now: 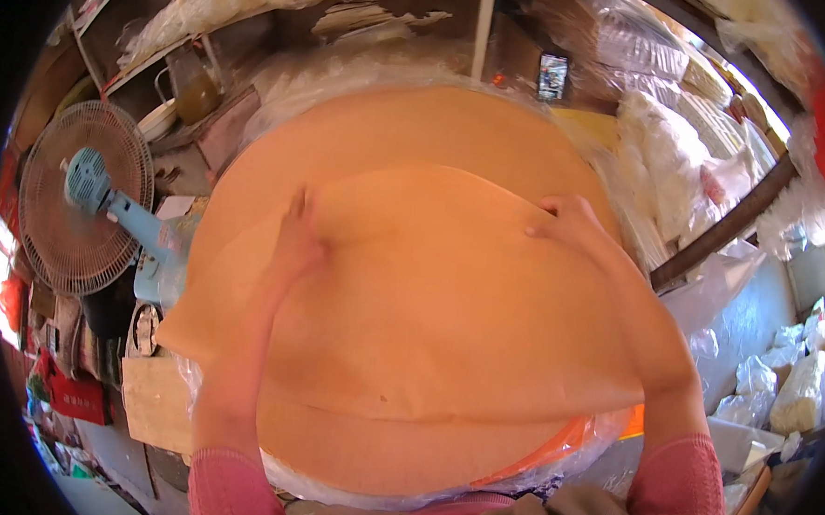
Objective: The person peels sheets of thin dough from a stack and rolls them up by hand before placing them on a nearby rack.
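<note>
A large tan sheet (410, 306), thin and smooth like paper or leather, lies before me over a wider stack or layer of the same tan material (420, 118). At the sheet's left part, my left hand (305, 227) presses on or touches its surface, slightly blurred. My right hand (568, 220) pinches the sheet's far right edge between thumb and fingers. The sheet's near edge makes a curved line above the lower layer. Clear plastic film (365, 498) and an orange strip (549, 450) show under the near rim.
A blue standing fan (87, 181) is close on the left, by a wooden board (156, 401). A lit phone (553, 76) stands behind the pile. Bagged goods (663, 152) and a dark slanted bar (726, 221) are at right. A jug (192, 88) stands far left.
</note>
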`<state>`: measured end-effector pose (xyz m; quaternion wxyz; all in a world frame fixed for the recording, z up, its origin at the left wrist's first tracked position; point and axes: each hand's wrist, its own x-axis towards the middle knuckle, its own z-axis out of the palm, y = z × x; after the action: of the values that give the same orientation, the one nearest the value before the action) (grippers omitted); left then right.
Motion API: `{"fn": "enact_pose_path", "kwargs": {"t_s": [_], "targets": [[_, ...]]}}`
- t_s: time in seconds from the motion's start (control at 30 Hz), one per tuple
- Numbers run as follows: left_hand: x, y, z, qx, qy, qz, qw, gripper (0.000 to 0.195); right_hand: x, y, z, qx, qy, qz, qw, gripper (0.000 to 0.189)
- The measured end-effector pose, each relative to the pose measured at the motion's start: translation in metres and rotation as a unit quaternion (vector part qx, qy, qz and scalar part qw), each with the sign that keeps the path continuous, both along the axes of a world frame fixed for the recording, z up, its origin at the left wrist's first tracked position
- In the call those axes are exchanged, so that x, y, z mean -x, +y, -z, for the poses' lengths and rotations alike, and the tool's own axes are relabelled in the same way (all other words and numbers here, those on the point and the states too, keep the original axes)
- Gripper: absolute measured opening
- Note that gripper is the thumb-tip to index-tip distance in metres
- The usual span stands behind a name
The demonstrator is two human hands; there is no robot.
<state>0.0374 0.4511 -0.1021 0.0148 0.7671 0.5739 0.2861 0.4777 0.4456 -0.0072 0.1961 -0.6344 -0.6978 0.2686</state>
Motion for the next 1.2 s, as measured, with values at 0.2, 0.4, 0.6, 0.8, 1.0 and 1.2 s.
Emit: {"fn": "enact_pose_path", "kwargs": {"t_s": [0.2, 0.4, 0.6, 0.8, 1.0, 1.2], "targets": [[0.061, 0.081, -0.025, 0.012, -0.133, 0.07, 0.989, 0.08, 0.022, -0.094, -0.07, -0.185, 0.003, -0.094, 0.978, 0.03], [0.069, 0.058, -0.096, 0.255, -0.2, 0.1, 0.941, 0.01, -0.004, -0.082, -0.081, -0.034, 0.07, -0.028, 0.997, 0.029], [0.086, 0.035, -0.228, -0.081, -0.048, 0.008, 0.996, 0.014, -0.003, -0.035, -0.133, -0.194, 0.077, 0.015, 0.978, 0.029], [0.079, -0.098, -0.302, -0.357, -0.009, -0.124, 0.926, 0.018, 0.009, -0.114, -0.177, -0.416, 0.154, 0.004, 0.896, 0.007], [0.094, -0.213, -0.14, -0.312, 0.1, 0.007, 0.945, 0.013, -0.019, -0.202, -0.054, -0.48, -0.013, -0.159, 0.863, 0.03], [0.056, -0.286, 0.008, -0.083, 0.041, 0.009, 0.996, 0.022, -0.023, -0.261, 0.067, -0.364, -0.039, -0.215, 0.905, 0.023]]}}
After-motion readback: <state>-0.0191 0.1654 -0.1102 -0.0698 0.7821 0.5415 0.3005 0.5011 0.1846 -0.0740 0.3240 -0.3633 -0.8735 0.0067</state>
